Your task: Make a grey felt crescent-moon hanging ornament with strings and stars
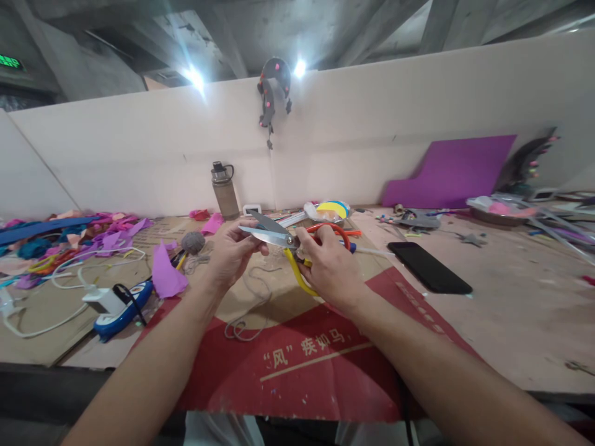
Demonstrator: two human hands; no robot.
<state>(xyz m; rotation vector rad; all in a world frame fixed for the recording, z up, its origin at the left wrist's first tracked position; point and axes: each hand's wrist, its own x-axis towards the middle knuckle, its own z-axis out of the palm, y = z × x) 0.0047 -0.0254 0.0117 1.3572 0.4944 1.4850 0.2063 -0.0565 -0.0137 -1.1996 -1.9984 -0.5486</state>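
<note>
My right hand (pixel 331 263) is closed around the handles of a pair of scissors (pixel 274 237), one handle loop red and the other yellow. The blades are spread apart and point left, reaching my left hand (pixel 235 251). That hand's fingers are bent together in a pinch beside the blades; what lies between them is hidden. Below both hands, a loose length of grey yarn (pixel 242 322) curls over the red and brown cardboard (pixel 297 384). A ball of grey yarn (pixel 193 242) sits left of my left hand.
Left are a blue power strip (pixel 123 310) with a white charger, a purple felt piece (pixel 168 272) and heaped felt scraps (pixel 93 241). A bottle (pixel 225 192) stands behind. A black phone (pixel 430 267) lies right; a purple sheet (pixel 455 173) leans on the white partition (pixel 353 124).
</note>
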